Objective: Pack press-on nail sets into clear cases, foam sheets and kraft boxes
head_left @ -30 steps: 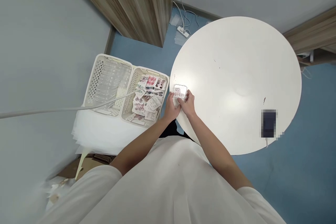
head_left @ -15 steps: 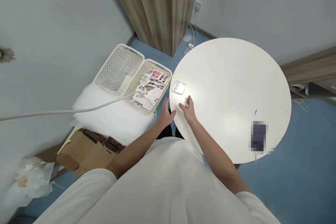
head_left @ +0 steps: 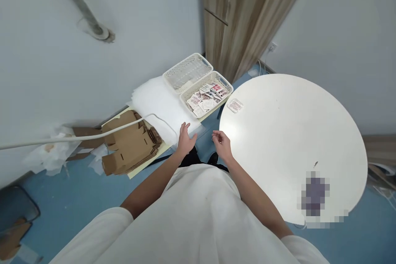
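My left hand (head_left: pixel 186 140) is in the air near the front edge of a stack of white sheets (head_left: pixel 157 107), fingers apart and holding nothing. My right hand (head_left: pixel 222 145) hovers by the left rim of the round white table (head_left: pixel 291 132), its fingers curled in toward the thumb with nothing visible in them. On that table, close to the far left rim, lies a small clear plastic case (head_left: pixel 235 106) with pinkish contents. A white basket (head_left: pixel 198 116) full of printed cards (head_left: pixel 206 101) stands beyond my left hand.
A second white basket (head_left: pixel 173 75) holds clear plastic pieces. Flattened brown cardboard boxes (head_left: pixel 130 140) lie at the left. A white cable (head_left: pixel 93 136) crosses in front of them. A blurred dark object (head_left: pixel 315 194) lies on the table's near right. A wooden cabinet (head_left: pixel 235 24) stands behind.
The view has swung left, showing more of the cardboard. My right hand has moved off the table top and its fingers have curled in. My left hand remains open; the case remains on the table.
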{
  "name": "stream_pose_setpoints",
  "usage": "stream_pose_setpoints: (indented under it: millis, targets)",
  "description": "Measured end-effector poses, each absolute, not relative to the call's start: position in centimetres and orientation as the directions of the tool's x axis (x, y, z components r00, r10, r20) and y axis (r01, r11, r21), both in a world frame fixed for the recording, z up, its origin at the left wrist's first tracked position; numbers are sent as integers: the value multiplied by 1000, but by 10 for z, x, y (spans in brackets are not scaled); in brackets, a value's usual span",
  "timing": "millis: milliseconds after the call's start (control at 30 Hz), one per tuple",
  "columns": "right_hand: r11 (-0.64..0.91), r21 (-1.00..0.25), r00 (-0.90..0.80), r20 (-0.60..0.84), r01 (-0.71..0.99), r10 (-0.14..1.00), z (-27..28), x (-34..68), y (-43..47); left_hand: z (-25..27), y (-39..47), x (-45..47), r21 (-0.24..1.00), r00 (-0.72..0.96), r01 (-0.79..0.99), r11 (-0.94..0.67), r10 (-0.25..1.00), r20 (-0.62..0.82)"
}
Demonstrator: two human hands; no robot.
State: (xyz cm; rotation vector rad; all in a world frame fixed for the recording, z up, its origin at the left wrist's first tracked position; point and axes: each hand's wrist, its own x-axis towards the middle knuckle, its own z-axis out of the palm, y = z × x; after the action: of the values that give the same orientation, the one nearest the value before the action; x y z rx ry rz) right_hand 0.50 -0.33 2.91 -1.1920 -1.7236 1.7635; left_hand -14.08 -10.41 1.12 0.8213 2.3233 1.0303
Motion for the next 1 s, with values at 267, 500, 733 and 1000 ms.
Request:
stream_pose_setpoints:
  millis: [267,500,733,1000]
  targets:
    - [37,-921,-733,-284,388,618,15,-60,-24,17,-154,-198,797,-829,256,547,548,-109]
    - [174,-865,-813,-349,471,465,-4,-125,-55,14,-204,-246,825,-859,143,547,483,-172]
    - [301,-744,-769,-423,596,479,-8,-144,-55,4,-207,-269,799,-778,96,594,546,-313]
    - [320,-718,-761,-446,619,472,-17,-177,-27,-13,-166,-285,836,-694,45,547,619,-368]
